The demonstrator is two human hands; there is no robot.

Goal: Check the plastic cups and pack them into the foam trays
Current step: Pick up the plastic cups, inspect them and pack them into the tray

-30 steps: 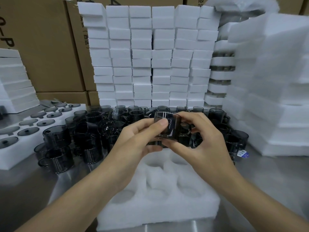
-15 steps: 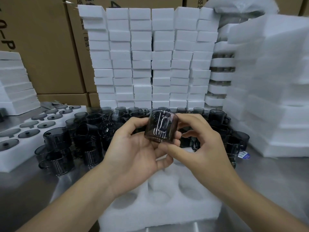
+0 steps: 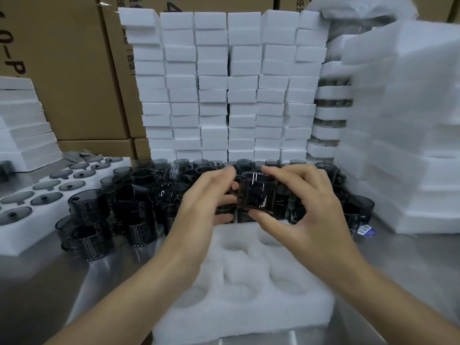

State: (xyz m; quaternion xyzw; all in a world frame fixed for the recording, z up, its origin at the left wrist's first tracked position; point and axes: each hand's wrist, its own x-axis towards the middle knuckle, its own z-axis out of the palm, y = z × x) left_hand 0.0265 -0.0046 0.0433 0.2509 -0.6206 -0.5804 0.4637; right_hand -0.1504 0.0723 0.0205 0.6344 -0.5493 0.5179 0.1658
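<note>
One smoky dark cup is held above the far edge of the near foam tray, clear of it. The left hand grips the cup's left side with curled fingers. The right hand pinches it, thumb beneath and fingers over the top. The near tray's round pockets show bare foam. Loose cups crowd the steel table just behind that tray, some upright, some tipped. A second foam tray at left holds dark lids, one per recess. Stacked foam blocks and cardboard boxes stand behind.
</note>
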